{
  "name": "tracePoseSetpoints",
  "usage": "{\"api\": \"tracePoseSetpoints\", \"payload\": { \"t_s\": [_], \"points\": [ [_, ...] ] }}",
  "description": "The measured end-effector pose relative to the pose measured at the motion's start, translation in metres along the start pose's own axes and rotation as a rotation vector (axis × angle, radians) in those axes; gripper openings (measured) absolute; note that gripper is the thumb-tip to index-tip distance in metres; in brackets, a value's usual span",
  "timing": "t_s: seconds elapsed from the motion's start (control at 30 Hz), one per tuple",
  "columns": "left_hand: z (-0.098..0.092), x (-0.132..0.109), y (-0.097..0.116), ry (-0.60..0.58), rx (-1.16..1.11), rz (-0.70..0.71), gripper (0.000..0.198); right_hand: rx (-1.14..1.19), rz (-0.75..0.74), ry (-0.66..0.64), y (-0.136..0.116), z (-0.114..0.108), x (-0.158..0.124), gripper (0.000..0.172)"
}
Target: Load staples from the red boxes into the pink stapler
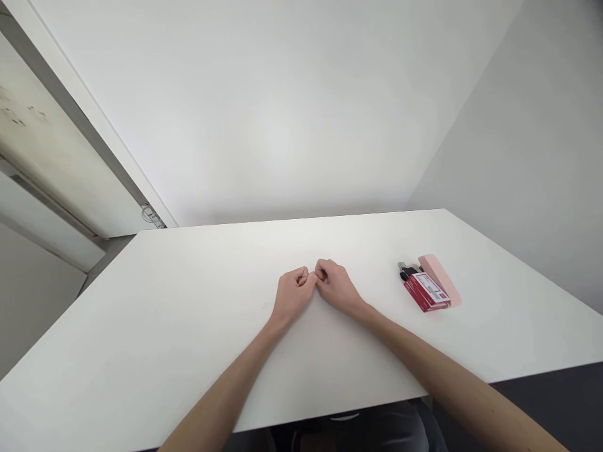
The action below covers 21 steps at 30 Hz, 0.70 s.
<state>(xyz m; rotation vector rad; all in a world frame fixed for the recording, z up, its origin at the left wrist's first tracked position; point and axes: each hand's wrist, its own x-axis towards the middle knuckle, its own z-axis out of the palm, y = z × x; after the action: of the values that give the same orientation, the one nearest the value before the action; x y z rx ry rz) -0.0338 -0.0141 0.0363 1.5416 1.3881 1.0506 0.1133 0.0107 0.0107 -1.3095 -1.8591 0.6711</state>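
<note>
My left hand point(295, 291) rests on the white table point(188, 326), curled into a loose fist. Beside it, my right hand point(338, 285) is also curled into a fist, and the two meet at the thumbs. Nothing shows in either hand. To the right of my right hand lies a small red-and-white box point(426, 292) with printed labels. Under and behind this box is a flat pink case or tray point(440, 276). Black objects with a metallic or clear end point(406, 271) stick out at the box's left, partly hidden by it.
A plain white wall point(282, 113) rises behind the table's far edge, with a grey wall point(541, 157) on the right. At the left is a door frame point(94, 125) with a metal fitting point(153, 215) near its bottom. My lap point(377, 430) shows below the near edge.
</note>
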Motion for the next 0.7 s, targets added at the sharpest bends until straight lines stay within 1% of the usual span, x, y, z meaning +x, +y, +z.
{"api": "tracePoseSetpoints", "payload": {
  "t_s": [0.07,0.17,0.3,0.4,0.53,0.7],
  "points": [
    [-0.0005,0.0009,-0.0017,0.025,-0.005,-0.009,0.039,-0.020,-0.025,-0.026,-0.0002,0.0002,0.0005,0.029],
    [-0.0023,0.0015,-0.0021,0.033,-0.026,-0.019,0.040,-0.035,-0.027,-0.057,0.0002,0.0011,0.0011,0.032],
    [-0.0044,0.0011,-0.0006,0.031,-0.056,-0.031,0.040,-0.006,-0.010,-0.104,0.0004,0.0023,0.0001,0.031],
    [-0.0054,0.0009,-0.0007,0.037,-0.083,-0.043,0.040,0.012,-0.025,-0.126,-0.0004,0.0030,-0.0013,0.030],
    [-0.0073,0.0006,-0.0020,0.052,-0.098,-0.044,0.041,-0.008,-0.047,-0.135,-0.0013,0.0031,-0.0017,0.029],
    [-0.0101,0.0003,-0.0026,0.072,-0.060,-0.053,0.041,-0.008,-0.042,-0.119,0.0005,0.0040,-0.0010,0.029]
  ]
}}
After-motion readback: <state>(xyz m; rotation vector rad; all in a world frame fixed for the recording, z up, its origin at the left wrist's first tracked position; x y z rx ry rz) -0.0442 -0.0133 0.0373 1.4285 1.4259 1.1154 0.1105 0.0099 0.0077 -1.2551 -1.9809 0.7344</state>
